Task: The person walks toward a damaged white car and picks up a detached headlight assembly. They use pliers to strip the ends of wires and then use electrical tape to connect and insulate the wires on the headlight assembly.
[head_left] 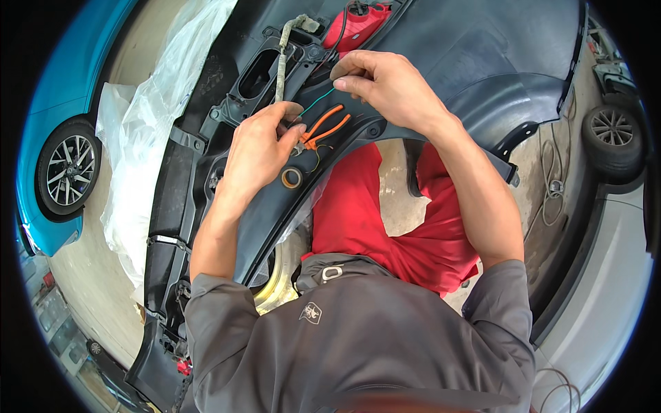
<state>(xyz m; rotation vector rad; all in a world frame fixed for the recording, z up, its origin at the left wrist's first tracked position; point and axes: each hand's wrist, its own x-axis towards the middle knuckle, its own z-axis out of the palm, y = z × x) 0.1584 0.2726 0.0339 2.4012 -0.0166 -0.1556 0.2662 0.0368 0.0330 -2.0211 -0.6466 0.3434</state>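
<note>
The left hand (pixel 261 146) and right hand (pixel 394 89) each pinch a thin green insulated wire (pixel 317 101) near orange-handled metal pliers (pixel 329 133).

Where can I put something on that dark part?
The dark part is bare right of the red lamp, beyond the right hand; a smaller patch lies between tape and left forearm. It's crowded around pliers and wire.

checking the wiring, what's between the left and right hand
In the head view, a green wire runs between the left hand and right hand.
</note>
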